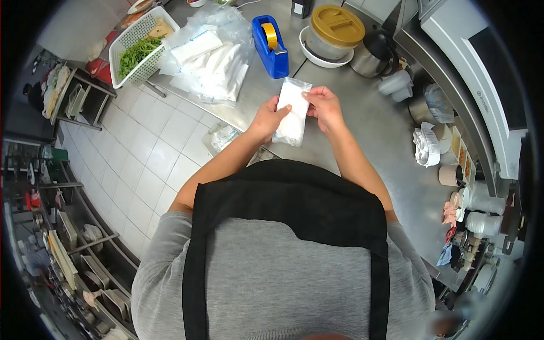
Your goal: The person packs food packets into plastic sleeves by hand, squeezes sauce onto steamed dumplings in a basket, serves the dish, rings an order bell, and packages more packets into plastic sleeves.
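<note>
Between my two hands is a small clear plastic packet (292, 122) with a flat white bundle inside, possibly napkins. My left hand (267, 118) grips its left side, thumb lying across the front. On the upper right edge, my right hand (325, 107) pinches the plastic between thumb and fingers. Just beyond the packet stands a blue tape dispenser (277, 63) with a yellow roll of tape (269, 36). To its left lies a large clear plastic bag (207, 56) holding several similar white packets.
A white basket (115, 56) of green leaves sits at the far left. Behind on the right are a gold-lidded tub (338, 25) in a white bowl and a metal jug (369, 56). Crumpled white paper (425, 144) and containers line the steel counter's (379, 133) right side.
</note>
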### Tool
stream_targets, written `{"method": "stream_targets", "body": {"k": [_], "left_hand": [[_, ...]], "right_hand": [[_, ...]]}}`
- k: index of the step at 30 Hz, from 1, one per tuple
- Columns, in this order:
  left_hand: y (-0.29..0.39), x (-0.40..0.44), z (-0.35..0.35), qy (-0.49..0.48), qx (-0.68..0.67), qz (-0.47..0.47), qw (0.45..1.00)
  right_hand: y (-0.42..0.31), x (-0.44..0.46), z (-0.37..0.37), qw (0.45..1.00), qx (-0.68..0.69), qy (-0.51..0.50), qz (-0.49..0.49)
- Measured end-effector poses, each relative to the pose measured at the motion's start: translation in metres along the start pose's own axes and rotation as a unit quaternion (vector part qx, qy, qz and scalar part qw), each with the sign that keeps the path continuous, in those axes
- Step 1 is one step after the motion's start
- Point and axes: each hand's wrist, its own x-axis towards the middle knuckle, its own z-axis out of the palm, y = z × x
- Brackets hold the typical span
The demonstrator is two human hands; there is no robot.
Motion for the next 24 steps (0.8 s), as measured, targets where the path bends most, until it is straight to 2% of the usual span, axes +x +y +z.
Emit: {"method": "stream_targets", "body": {"k": [2,5,8,10,11,12,13,16,21,24], "left_hand": [[0.005,-0.007,0.000,0.042,0.072,0.092,0.992],[0.021,-0.014,-0.003,0.050,0.096,0.216,0.970],[0.021,-0.005,-0.018,0.043,0.172,0.238,0.955],[0.022,-0.001,-0.028,0.076,0.244,0.201,0.946],[0.022,0.001,-0.033,0.091,0.280,0.183,0.938],[0.016,0.007,-0.035,0.110,0.229,0.211,0.944],[0.019,0.008,-0.036,0.120,0.233,0.203,0.944],[0.021,0.007,-0.037,0.133,0.245,0.194,0.941],[0.023,0.008,-0.035,0.112,0.247,0.248,0.930],[0.033,0.004,-0.033,0.048,0.231,0.213,0.948]], "right_hand": [[0.000,0.002,0.007,1.000,-0.011,-0.002,-0.019],[-0.004,0.003,0.020,0.999,-0.032,-0.011,-0.032],[-0.004,0.004,0.030,0.999,-0.010,-0.031,-0.041],[-0.008,-0.006,0.038,0.997,0.052,-0.034,-0.043],[-0.001,-0.012,0.039,0.993,0.049,-0.056,-0.094],[0.009,-0.018,0.036,0.985,0.046,-0.077,-0.145],[0.015,-0.025,0.035,0.975,0.042,-0.098,-0.197],[0.026,-0.041,0.034,0.971,-0.058,-0.106,-0.207],[0.036,-0.027,0.029,0.955,-0.134,-0.013,-0.264],[0.038,-0.025,0.027,0.953,-0.132,0.019,-0.272]]}}
